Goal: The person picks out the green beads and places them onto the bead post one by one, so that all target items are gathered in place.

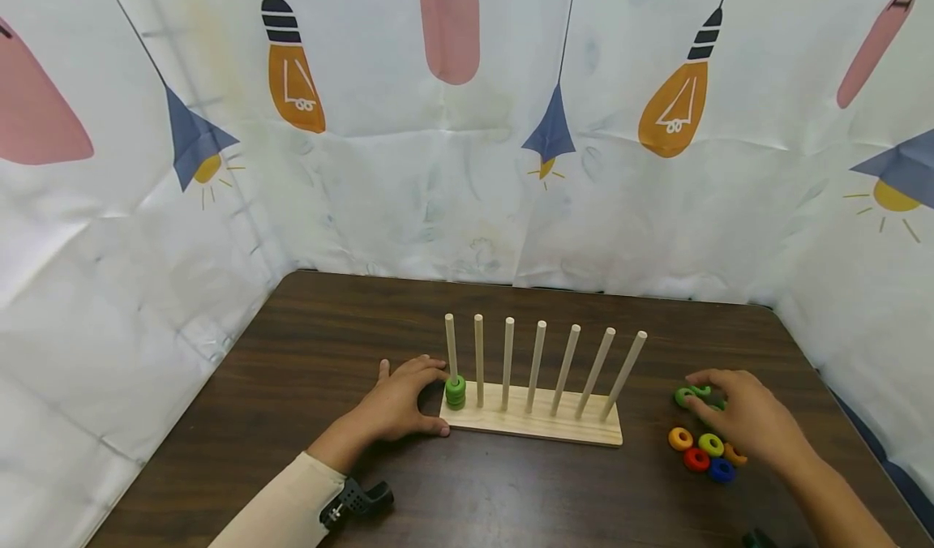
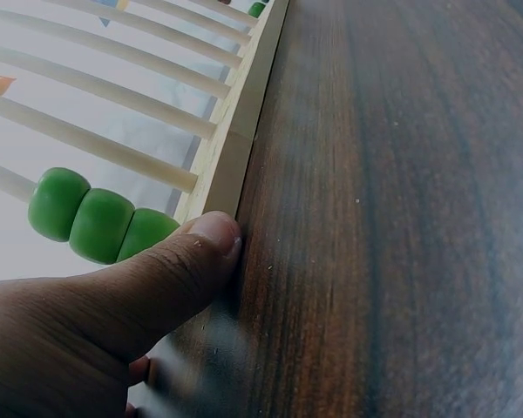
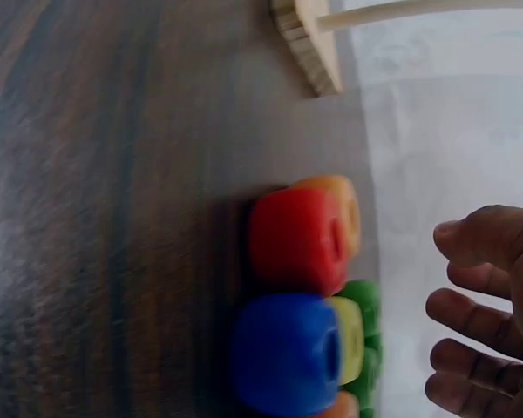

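Observation:
A pale wooden peg rack [image 1: 529, 418] with several upright pegs stands on the table. Three green beads [image 2: 102, 214] are stacked on its leftmost peg, low against the base. My left hand [image 1: 397, 398] holds the left end of the base, its thumb [image 2: 211, 233] at the front corner and its fingers round the back. Over at the right, my right hand [image 1: 751, 418] hovers above loose green beads [image 1: 684, 396], partly covering them. In the right wrist view its fingers [image 3: 475, 318] are loosely bent, with nothing between them and the thumb.
Just nearer than the green beads lie a red bead [image 1: 696, 460], a blue bead [image 1: 722, 470], a yellow-green bead [image 1: 711, 445] and two orange beads [image 1: 681, 438]. A white printed curtain [image 1: 438, 207] hangs behind the brown table [image 1: 554, 499].

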A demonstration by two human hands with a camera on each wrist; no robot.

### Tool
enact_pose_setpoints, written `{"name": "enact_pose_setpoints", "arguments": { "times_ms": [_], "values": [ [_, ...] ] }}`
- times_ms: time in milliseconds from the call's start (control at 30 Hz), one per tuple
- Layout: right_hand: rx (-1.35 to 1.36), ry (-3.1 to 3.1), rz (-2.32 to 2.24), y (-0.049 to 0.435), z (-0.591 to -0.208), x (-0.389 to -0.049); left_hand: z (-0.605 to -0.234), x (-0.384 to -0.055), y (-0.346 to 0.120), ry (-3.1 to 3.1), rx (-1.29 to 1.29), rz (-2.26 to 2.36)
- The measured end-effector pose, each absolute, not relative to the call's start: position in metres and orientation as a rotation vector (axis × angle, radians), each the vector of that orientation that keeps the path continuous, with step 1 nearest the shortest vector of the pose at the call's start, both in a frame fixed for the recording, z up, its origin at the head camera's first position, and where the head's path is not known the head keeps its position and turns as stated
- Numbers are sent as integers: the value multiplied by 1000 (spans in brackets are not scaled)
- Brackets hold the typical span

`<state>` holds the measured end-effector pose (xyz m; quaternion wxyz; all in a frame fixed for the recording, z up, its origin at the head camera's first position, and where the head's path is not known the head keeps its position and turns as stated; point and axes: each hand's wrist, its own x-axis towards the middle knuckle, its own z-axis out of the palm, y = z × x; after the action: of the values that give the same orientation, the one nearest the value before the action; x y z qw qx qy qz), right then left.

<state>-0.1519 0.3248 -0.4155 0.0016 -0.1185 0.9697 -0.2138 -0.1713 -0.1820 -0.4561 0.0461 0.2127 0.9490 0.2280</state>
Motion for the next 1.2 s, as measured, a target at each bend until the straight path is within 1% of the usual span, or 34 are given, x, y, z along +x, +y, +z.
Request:
{"name": "enact_pose_setpoints", "arguments": {
  "times_ms": [200,467,833,1067,1200],
  "values": [
    [-402,3018,-652,330,-427,-157,-456,-171,-181,2900,643,695],
    [-347,2985,-656,333,-433,-160,-455,-171,-181,2899,643,698],
    [-345,3022,-598,333,-438,-165,-454,-172,-182,2899,644,692],
    [-275,3026,-531,328,-436,-165,-454,-171,-181,2897,641,696],
    [-282,3033,-549,327,-436,-163,-455,-171,-181,2901,639,688]
  ]
}}
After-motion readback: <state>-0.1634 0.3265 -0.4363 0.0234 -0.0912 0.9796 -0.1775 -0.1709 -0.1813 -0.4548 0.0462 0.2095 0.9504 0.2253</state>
